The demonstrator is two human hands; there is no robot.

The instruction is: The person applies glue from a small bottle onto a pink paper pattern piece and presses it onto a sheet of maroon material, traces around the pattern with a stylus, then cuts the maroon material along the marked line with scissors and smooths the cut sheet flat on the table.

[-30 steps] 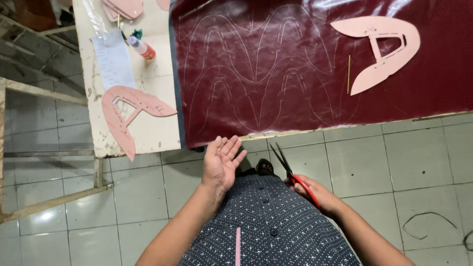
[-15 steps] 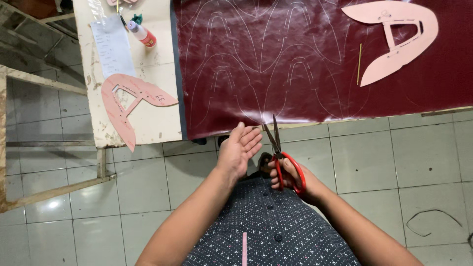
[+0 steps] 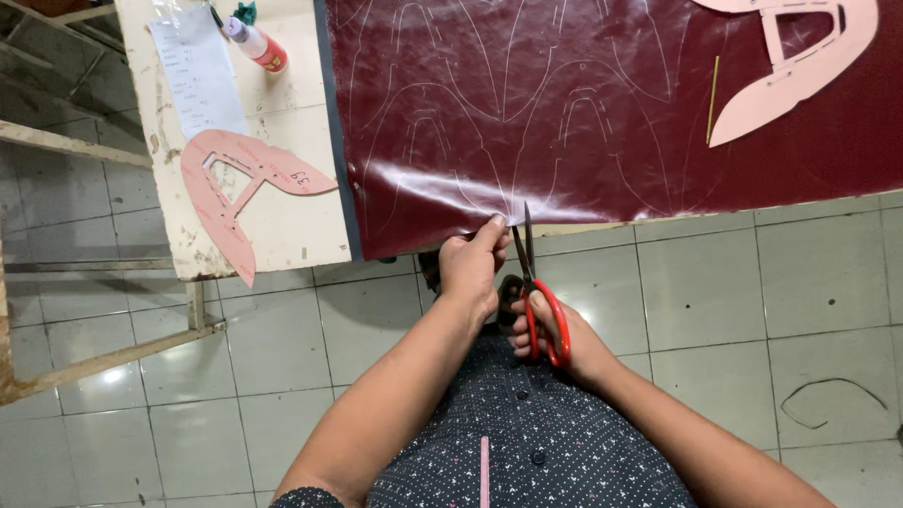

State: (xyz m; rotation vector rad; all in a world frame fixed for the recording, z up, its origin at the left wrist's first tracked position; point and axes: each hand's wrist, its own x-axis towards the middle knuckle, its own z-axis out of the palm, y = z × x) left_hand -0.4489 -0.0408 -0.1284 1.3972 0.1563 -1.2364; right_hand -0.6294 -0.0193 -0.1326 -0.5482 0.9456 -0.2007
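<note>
A dark red leather sheet with traced outlines covers most of the table. My left hand pinches the sheet's near edge between thumb and fingers. Just to its right, my right hand grips red-handled scissors, blades pointing up at that same edge, tips touching the leather beside my left fingers. A pink card pattern lies on the leather at the far right, with a thin yellow stick beside it.
A second pink pattern hangs over the near edge of the white table at left. A glue bottle and a plastic-covered paper lie behind it. Grey tiled floor below; a dark scrap lies at right.
My left hand went from open near the table edge to pinching the leather's edge. My right hand raised the scissors from beside my body up to that edge.
</note>
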